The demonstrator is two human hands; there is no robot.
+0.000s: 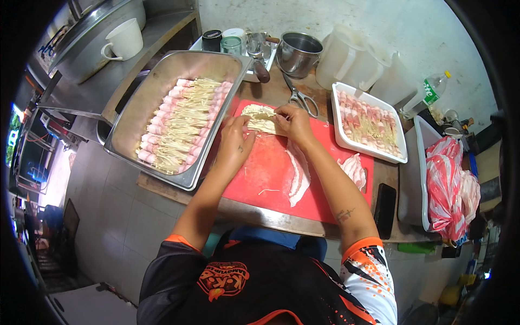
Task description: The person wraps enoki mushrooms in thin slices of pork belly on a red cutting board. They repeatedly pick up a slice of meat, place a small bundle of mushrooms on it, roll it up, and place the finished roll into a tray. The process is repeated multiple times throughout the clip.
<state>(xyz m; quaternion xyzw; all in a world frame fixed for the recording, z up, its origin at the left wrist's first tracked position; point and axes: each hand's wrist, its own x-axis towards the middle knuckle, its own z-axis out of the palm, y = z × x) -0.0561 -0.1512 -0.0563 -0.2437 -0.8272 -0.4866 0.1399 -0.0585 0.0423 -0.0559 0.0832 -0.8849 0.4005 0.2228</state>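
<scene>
A bundle of enoki mushrooms (260, 111) lies at the far end of a red cutting board (256, 174). My left hand (237, 136) holds the left side of the bundle with its fingertips. On the other side, the fingers of my right hand (293, 124) pinch some of the pale stems. A thin strip of raw, fatty meat (298, 174) runs down the board below my right hand. More raw meat slices (353, 170) lie at the board's right edge, beyond my right forearm. One loose stem (269, 191) rests near the front.
Meat-wrapped enoki rolls fill a deep steel pan (122, 134) on the left and a white tray (339, 138) on the right. Scissors (300, 97), a steel pot (298, 55) and plastic pitchers (337, 57) stand behind. A phone (384, 211) lies beside a grey bin (410, 191).
</scene>
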